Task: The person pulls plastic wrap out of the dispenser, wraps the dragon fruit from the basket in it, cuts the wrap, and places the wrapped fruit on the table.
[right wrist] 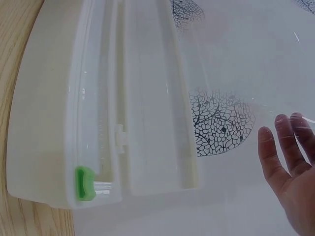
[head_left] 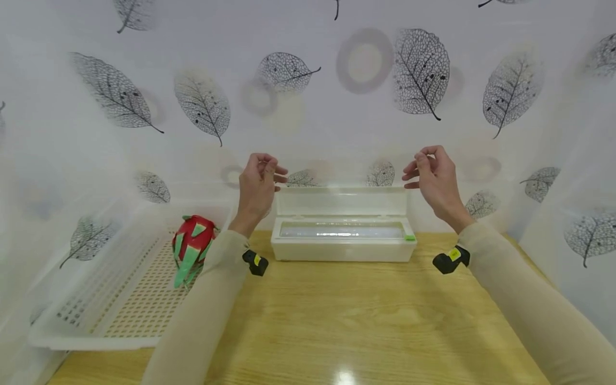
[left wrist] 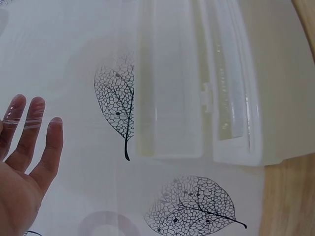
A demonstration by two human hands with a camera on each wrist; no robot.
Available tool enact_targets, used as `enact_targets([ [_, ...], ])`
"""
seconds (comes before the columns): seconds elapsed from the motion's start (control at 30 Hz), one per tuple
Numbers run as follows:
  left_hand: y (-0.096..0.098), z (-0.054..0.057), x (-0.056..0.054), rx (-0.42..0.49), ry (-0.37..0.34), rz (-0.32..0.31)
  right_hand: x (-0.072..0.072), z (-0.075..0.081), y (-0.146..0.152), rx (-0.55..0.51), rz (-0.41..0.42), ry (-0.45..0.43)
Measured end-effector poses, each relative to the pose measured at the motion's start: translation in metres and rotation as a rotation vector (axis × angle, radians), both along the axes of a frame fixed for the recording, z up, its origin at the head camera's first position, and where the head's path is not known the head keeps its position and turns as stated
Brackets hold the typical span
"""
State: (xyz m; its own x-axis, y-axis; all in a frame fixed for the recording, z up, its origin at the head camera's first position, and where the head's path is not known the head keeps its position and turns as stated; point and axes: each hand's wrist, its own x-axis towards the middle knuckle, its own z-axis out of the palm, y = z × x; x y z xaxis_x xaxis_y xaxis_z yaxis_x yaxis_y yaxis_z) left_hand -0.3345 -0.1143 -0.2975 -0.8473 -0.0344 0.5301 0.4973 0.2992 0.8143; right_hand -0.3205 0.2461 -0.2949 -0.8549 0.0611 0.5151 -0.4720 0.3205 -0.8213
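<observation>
I see the left hand [head_left: 260, 184] and right hand [head_left: 435, 179] raised near opposite ends of the open box [head_left: 341, 252], both pinching clear film [left wrist: 42, 120]. The box stands on the table [head_left: 361, 315], the basket [head_left: 106, 343] left of it.

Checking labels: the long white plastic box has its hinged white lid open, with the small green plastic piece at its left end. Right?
Wrong end: the small green plastic piece is at the right end of the long white plastic box, per the head view. Its lid is open.
</observation>
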Motion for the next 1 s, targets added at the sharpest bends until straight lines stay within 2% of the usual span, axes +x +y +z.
enact_targets([
  [0.53,-0.001,0.007,0.002,0.010,0.028,-0.005,0.000,0.008,0.001,-0.022,0.020,0.010],
  [0.73,0.000,0.008,0.000,0.017,0.029,-0.013,0.001,0.009,0.002,-0.008,0.008,0.011],
  [1.0,0.001,0.012,0.001,-0.012,0.034,0.004,0.002,0.012,0.001,-0.022,0.004,0.027],
])
